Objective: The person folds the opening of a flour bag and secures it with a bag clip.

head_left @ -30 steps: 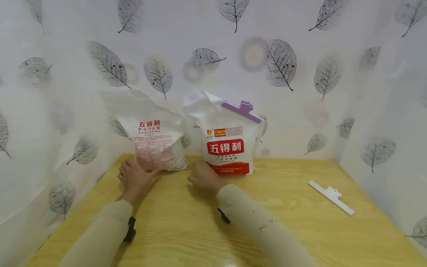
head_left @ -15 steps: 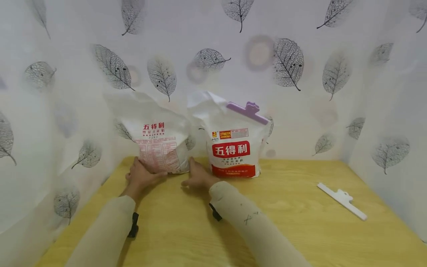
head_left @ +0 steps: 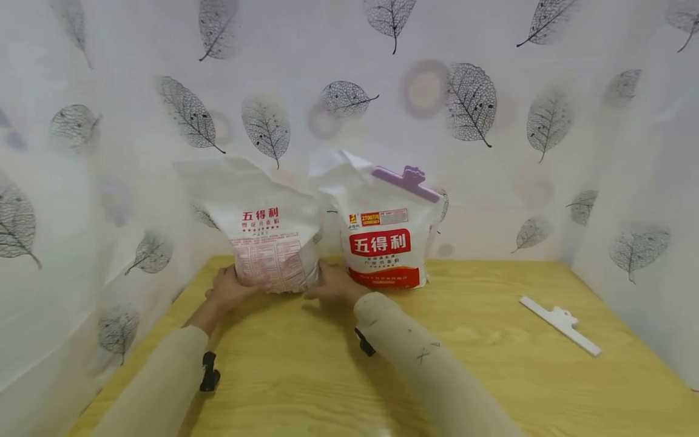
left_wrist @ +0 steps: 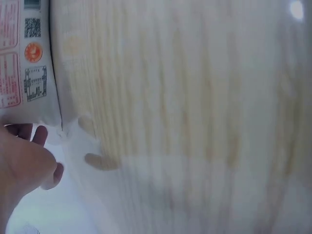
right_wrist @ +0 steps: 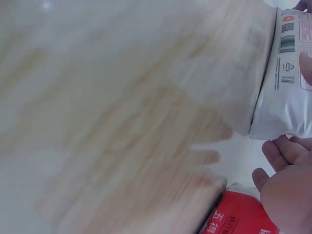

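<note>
A white bag of flour (head_left: 262, 243) with red print stands upright at the back left of the table. Its unclipped top flares up and to the left. My left hand (head_left: 229, 291) holds its lower left side, and my right hand (head_left: 334, 286) holds its lower right side. In the right wrist view, the right thumb (right_wrist: 306, 68) lies on the printed face while the fingers reach along the side. From the left wrist view, the left hand (left_wrist: 27, 161) meets the bag's lower side; parts of its fingers are hidden. Just right stands another flour bag (head_left: 382, 224) with a red label.
A purple bag clip (head_left: 406, 181) closes the right bag's slanting top. On the right side of the wooden table (head_left: 459, 352) lies a white bag clip (head_left: 559, 325). Leaf-patterned covering (head_left: 338, 54) rises behind and at both sides.
My right hand has come from in front of the gap between the bags to the left bag's side. That bag has shifted slightly right and toward me, between both hands.
</note>
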Tool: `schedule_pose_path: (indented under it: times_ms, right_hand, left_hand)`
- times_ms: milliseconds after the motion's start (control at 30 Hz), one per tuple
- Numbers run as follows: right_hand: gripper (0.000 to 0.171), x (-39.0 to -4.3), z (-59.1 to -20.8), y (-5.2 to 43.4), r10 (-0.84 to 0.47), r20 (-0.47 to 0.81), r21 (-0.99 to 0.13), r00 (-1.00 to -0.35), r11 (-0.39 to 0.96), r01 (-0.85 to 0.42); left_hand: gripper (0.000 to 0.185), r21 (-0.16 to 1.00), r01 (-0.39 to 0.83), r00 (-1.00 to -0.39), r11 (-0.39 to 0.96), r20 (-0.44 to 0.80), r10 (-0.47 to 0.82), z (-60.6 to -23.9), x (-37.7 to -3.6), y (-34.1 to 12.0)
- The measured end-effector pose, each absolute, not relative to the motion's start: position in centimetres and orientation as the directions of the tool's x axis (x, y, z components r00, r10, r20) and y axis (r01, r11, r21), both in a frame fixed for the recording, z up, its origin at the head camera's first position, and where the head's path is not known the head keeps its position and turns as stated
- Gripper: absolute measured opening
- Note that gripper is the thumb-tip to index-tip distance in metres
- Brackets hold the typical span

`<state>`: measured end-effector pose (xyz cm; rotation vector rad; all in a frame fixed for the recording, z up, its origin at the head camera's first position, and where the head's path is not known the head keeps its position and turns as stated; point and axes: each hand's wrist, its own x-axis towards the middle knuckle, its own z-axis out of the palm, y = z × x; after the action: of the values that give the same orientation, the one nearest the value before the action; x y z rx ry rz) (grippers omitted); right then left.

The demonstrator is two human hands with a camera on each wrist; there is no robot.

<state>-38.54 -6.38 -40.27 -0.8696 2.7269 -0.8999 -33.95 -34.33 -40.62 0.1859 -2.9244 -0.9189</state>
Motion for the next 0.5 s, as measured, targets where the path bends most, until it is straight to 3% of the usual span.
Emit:
schedule_pose_path:
  times_ms: [133,300,500]
  right_hand:
    - [0.082,-37.7,-39.7,-5.4,-0.602,0.011,-0.585,-0.798,0.644,-0.493]
    - [0.048,-35.4,-39.6,-5.1,-0.591,0.058,-0.499,-0.804,0.681,-0.536]
    - [0.056,-33.2,-38.9,-4.0,-0.556,0.063,-0.390,-0.828,0.750,-0.534]
  left_hand:
    - [0.120,0.505,-0.043,-0.996,0.862,0.047,-0.077,-40.6,-33.1,-34.6]
    - [0.116,0.361,0.071,-0.987,0.930,0.159,0.014,-41.1,-31.1,-35.0]
    - [0.096,0.374,0.246,-0.955,0.894,0.252,0.158,-41.1,-30.0,-34.5]
